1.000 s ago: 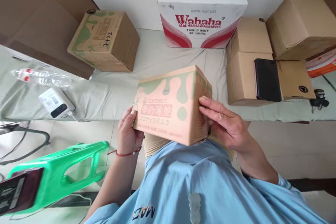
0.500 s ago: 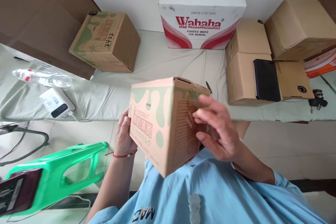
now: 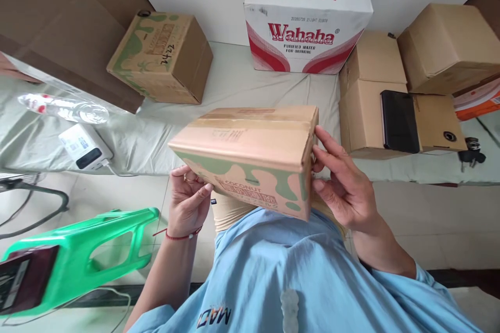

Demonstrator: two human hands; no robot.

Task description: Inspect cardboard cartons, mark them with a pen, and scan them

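Note:
Between my hands, in front of my blue shirt, a brown cardboard box (image 3: pixel 242 138) with a green drip pattern and "COCONUT" print is held up tilted. Its taped face points upward and the printed side faces me. My left hand (image 3: pixel 191 200) grips the lower left corner, thumb on the printed side, other fingers partly hidden beneath. At the right end, my right hand (image 3: pixel 341 182) has its fingertips and thumb against the box's edge and end face.
A similar box (image 3: pixel 158 57) marked 2422 stands back left, a Wahaha carton (image 3: pixel 307 31) at the back. Right are stacked brown boxes (image 3: pixel 367 114) with a black phone (image 3: pixel 399 120). A plastic bottle (image 3: pixel 64 107), white power bank (image 3: pixel 85 146) and green stool (image 3: pixel 82 255) are left.
The box has turned from standing corner-on to lying with its taped face up. My right hand has moved from near its side panel to touch the right end.

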